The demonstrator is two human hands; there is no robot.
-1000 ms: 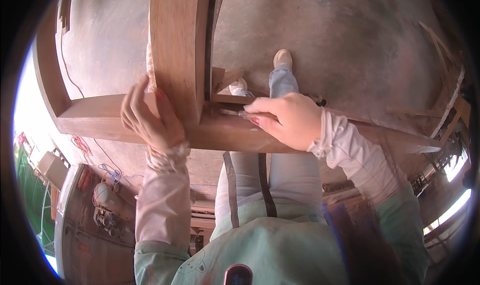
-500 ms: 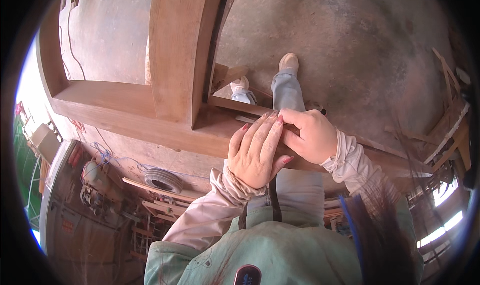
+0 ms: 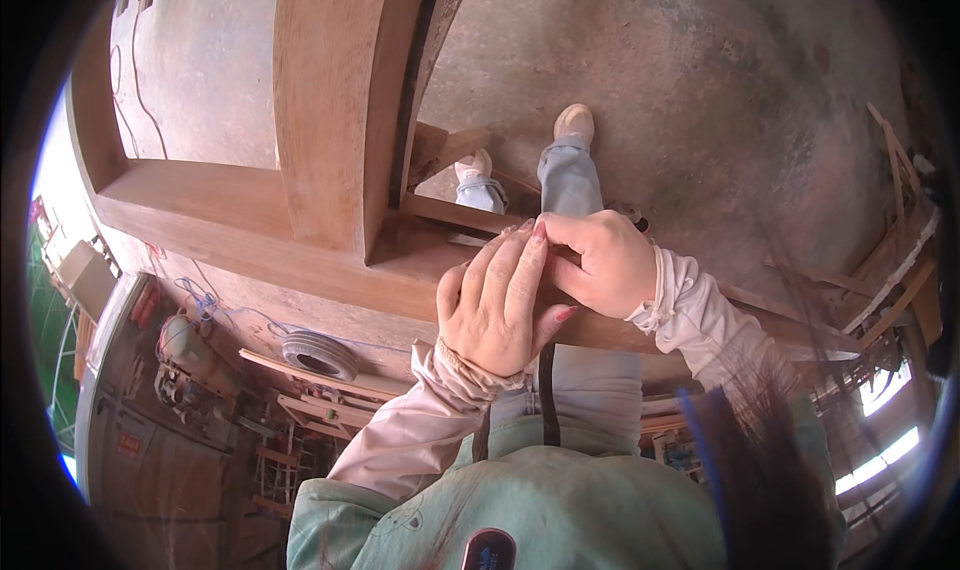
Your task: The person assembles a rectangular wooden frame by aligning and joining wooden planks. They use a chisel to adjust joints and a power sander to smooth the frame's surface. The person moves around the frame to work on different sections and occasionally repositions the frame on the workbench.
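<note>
A brown wooden frame [image 3: 230, 210] of thick beams runs across in front of me, with a wide upright member [image 3: 325, 110] joining its near rail. On this rail, right of the joint, lies my left hand [image 3: 492, 305], fingers stretched out side by side and thumb apart. Touching its fingertips is my right hand [image 3: 605, 265], its fingers curled into a pinch; whatever it grips is hidden. A thin pale strip [image 3: 466, 239] sticks out beyond my left fingers, too small to identify.
Wood scraps [image 3: 900, 240] are piled at the right. To the lower left are a tyre [image 3: 320, 355], long boards [image 3: 350, 378], a blue cable [image 3: 205, 300] and a machine with a tank [image 3: 190, 355]. Concrete floor [image 3: 680, 100] spreads beyond the frame.
Both hands appear a little further left in the picture, together with the frame, as the view shifts slightly. Their hold on the rail looks the same.
</note>
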